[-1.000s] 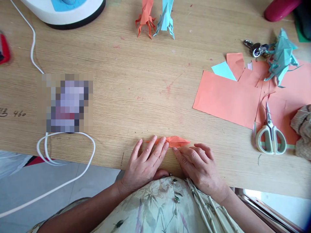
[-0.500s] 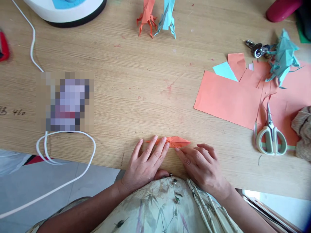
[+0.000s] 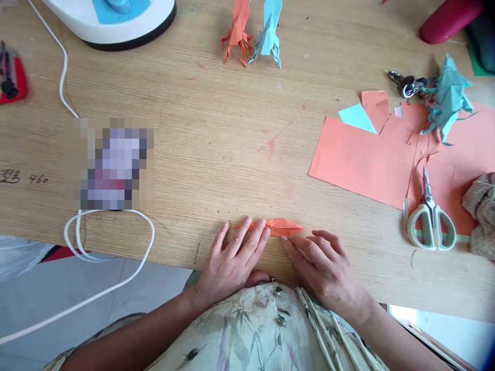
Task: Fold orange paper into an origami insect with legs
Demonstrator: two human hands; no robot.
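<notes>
A slim, pointed piece of folded orange paper (image 3: 285, 225) lies flat near the table's front edge. My left hand (image 3: 235, 253) rests palm down with its fingers spread, the fingertips covering the paper's left half. At the lower right edge of the paper is my right hand (image 3: 323, 265), its fingers bent and the foremost fingertips pressed together at the edge. Part of the paper's left point shows beyond my left fingers. The underside of my right hand is hidden.
Scissors (image 3: 431, 224) lie on orange sheets (image 3: 363, 159) at the right, near a teal paper figure (image 3: 448, 98) and keys (image 3: 408, 85). An orange figure (image 3: 238, 31) and a light blue one (image 3: 268, 33) stand at the back. A white cable (image 3: 152, 232) loops by a blurred phone (image 3: 114, 167).
The view has shifted slightly, so the table's things sit a little lower in it. Both hands and the folded paper keep almost the same places.
</notes>
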